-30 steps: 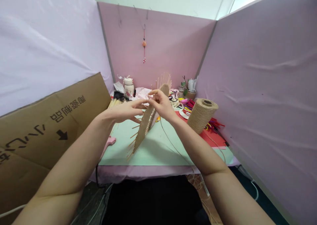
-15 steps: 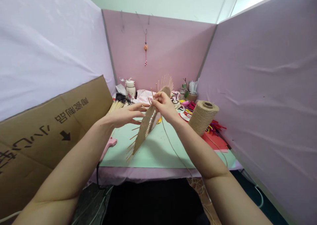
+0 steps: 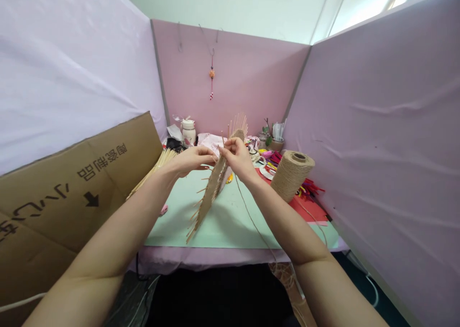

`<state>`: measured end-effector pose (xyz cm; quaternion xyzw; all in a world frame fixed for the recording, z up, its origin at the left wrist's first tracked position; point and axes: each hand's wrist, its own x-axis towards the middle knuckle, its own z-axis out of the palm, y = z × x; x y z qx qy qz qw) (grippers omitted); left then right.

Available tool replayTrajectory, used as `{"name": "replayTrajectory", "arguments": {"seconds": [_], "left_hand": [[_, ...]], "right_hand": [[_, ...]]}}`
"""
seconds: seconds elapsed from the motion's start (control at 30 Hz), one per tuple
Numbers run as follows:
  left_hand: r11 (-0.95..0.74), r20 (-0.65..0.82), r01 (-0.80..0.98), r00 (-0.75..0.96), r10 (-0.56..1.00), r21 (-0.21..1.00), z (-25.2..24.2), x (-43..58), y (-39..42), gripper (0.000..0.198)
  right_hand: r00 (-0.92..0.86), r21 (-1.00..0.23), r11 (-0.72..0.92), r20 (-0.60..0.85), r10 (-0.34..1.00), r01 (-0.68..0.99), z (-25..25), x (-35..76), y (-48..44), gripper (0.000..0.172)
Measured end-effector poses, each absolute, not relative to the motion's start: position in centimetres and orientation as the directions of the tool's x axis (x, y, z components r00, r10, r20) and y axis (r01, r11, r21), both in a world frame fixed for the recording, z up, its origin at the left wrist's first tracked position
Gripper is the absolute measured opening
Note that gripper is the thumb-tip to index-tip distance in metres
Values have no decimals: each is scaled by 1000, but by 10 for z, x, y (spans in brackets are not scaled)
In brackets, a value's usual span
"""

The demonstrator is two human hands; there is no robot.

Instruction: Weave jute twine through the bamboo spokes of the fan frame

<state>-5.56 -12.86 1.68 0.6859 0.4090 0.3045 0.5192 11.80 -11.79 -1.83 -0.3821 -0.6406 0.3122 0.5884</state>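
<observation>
Head view showed a cardboard strip (image 3: 209,192), spiked with thin sticks (image 3: 201,190), tilted up on edge between a person's two bare hands, its long axis running from low near the body to higher and farther away, slightly rightward. The right hand (image 3: 239,159) lay nearer its upper part, thumb and fingers drawn close together; what they pinched could not be told. The left hand (image 3: 193,160) reached in from the left with loosely bent fingers at the sticks; whether it gripped any was unclear. Sticks jutted out on that side, crowding the left fingertips. On the right, a strand of twine (image 3: 248,212) ran down past the right forearm to the near edge of the table (image 3: 230,238). A twine roll (image 3: 290,177) stood beyond that forearm, near red paper (image 3: 309,213). At far left leaned a cardboard box (image 3: 108,178), with a bundle of sticks (image 3: 158,166) beside it.
</observation>
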Motion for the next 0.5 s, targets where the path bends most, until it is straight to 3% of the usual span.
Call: {"name": "replayTrajectory", "arguments": {"seconds": [0.3, 0.5], "left_hand": [[-137, -35, 353, 440, 897, 925, 29, -42, -128, 23], [-146, -19, 311, 472, 881, 939, 29, -40, -131, 17]], "right_hand": [[-20, -859, 508, 508, 861, 59, -12, 117, -127, 24], [-199, -841, 512, 479, 855, 174, 19, 139, -153, 20]]}}
